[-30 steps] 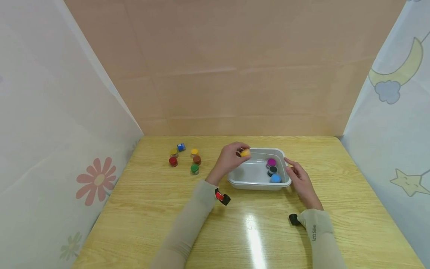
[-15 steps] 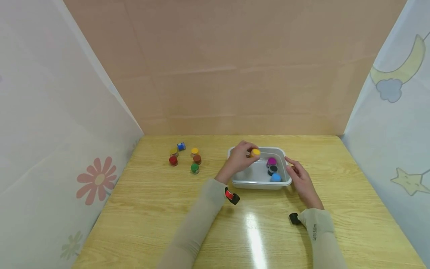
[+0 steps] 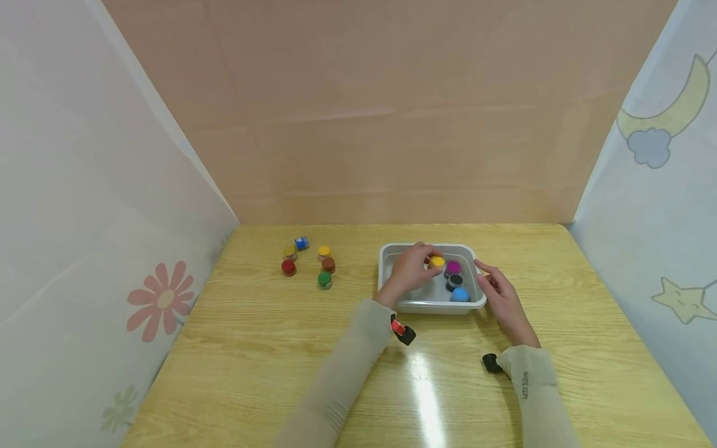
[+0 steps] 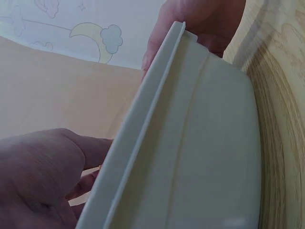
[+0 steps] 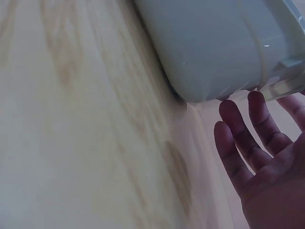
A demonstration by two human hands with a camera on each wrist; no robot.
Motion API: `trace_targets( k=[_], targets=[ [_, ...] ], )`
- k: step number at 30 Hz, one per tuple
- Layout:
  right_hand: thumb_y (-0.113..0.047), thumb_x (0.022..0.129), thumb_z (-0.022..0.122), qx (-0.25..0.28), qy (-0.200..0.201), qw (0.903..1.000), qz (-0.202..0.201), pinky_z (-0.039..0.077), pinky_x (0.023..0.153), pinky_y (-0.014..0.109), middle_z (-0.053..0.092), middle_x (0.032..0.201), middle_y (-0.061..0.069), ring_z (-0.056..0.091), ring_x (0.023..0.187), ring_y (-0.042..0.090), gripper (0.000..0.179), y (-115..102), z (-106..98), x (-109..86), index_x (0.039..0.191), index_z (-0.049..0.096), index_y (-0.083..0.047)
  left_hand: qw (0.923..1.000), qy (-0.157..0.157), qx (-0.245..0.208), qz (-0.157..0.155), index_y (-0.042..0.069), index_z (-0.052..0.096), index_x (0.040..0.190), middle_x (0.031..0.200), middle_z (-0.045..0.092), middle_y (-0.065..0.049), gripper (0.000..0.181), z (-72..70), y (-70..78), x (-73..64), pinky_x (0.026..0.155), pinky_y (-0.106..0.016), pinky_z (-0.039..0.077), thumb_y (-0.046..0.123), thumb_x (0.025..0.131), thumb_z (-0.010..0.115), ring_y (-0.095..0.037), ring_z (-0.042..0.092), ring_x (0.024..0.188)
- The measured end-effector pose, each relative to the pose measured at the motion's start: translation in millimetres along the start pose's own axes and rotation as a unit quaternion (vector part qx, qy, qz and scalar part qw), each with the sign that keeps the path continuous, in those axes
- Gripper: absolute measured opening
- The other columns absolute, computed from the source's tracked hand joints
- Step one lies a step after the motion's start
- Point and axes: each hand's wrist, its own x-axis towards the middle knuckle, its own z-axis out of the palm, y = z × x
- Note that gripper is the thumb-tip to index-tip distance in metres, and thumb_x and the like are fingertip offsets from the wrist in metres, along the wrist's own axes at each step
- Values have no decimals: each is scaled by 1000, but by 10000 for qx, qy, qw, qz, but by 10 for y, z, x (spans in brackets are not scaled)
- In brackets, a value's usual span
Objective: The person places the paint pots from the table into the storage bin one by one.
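My left hand (image 3: 412, 270) pinches a small paint jar with a yellow-orange lid (image 3: 437, 262) and is reaching inside the white plastic tray (image 3: 386, 252). In the tray, jars with a purple lid (image 3: 453, 268), a black lid (image 3: 455, 282) and a light blue lid (image 3: 460, 294) stand in a row along the right side. My right hand (image 3: 500, 302) touches the tray's right end, fingers spread and loosely bent. The tray's wall (image 4: 214, 143) hides the left fingertips and the jar in the left wrist view. The right wrist view has the right fingers (image 5: 233, 114) against the tray's end.
On the wooden table (image 3: 241, 348), left of the tray, is a loose group of jars: blue on its side (image 3: 302, 243), dark yellow (image 3: 289, 252), orange-yellow (image 3: 324, 252), red (image 3: 288, 267), brown (image 3: 328, 266) and green (image 3: 325, 280). Paper-covered walls enclose three sides.
My left hand has carried the yellow-orange-lidded jar rightward from the tray's left part and lowered it beside the purple-lidded one. The right hand has stayed at the tray's end.
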Motion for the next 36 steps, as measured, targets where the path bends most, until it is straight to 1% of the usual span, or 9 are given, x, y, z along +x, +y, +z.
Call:
trace_targets(
  k=[5, 7, 14, 18, 23, 26, 30, 34, 36],
  targets=[
    [-29, 111, 48, -27, -25, 10000, 7, 44, 74, 18, 57, 103, 10, 49, 89, 11, 50, 0, -15, 23, 157, 43, -9, 9998, 23, 127, -148, 21, 73, 123, 113, 67, 3, 29, 27, 28, 34, 74, -18, 47, 27, 95, 78, -8, 62, 96],
    [-29, 111, 48, -48, -29, 10000, -4, 44, 75, 17, 57, 104, 10, 49, 90, 11, 51, 4, -24, 27, 157, 42, -9, 9997, 33, 188, -172, 21, 74, 121, 112, 68, 4, 28, 42, 35, 60, 75, -19, 47, 27, 94, 79, -8, 62, 96],
    [-30, 111, 48, -22, -41, 10000, -21, 43, 75, 18, 56, 103, 8, 48, 89, 10, 51, -8, -29, 30, 158, 42, -9, 9987, 9, 410, -308, 19, 75, 116, 110, 71, 4, 27, 99, 83, 163, 87, -21, 48, 20, 90, 82, -8, 59, 97],
    [-30, 111, 48, 54, -15, 10000, -43, 43, 73, 18, 56, 99, 3, 48, 87, 9, 50, -17, -20, 35, 157, 43, -9, 9981, 40, 448, -425, 17, 75, 117, 112, 71, 3, 27, 118, 110, 192, 91, -22, 49, 17, 91, 81, -9, 59, 98],
    [-29, 111, 49, 100, -3, 9999, -65, 43, 73, 17, 56, 96, -2, 48, 86, 8, 49, -19, -10, 40, 156, 45, -9, 9973, 86, 466, -563, 17, 76, 117, 115, 72, 3, 26, 145, 103, 204, 97, -23, 50, 15, 91, 80, -11, 61, 102],
    [-29, 111, 49, 73, 3, 10000, -53, 44, 74, 17, 56, 96, -1, 49, 85, 8, 49, -20, -6, 35, 156, 45, -9, 9972, 123, 532, -513, 17, 76, 115, 115, 74, 3, 25, 167, 83, 213, 99, -25, 50, 14, 90, 81, -13, 63, 106],
    [-29, 111, 48, 20, 1, 10000, -15, 43, 73, 18, 57, 95, 2, 49, 84, 8, 49, -28, -8, 17, 156, 45, -9, 9967, 167, 710, -369, 17, 77, 113, 115, 75, 4, 25, 215, 43, 230, 99, -25, 50, 13, 88, 83, -14, 65, 108],
    [-29, 111, 49, 0, -5, 10000, 8, 43, 72, 19, 55, 95, 4, 47, 83, 8, 50, -30, -8, -2, 157, 44, -9, 9955, 104, 884, -309, 18, 76, 114, 117, 75, 4, 27, 261, 13, 239, 101, -25, 50, 14, 88, 83, -14, 66, 111],
    [-29, 111, 49, 30, -14, 10000, 4, 42, 71, 19, 54, 94, 6, 47, 82, 8, 50, -28, -7, -12, 156, 44, -8, 9951, 57, 926, -331, 18, 76, 116, 119, 74, 3, 29, 277, 10, 238, 103, -26, 49, 14, 88, 83, -15, 66, 114]
  ],
)
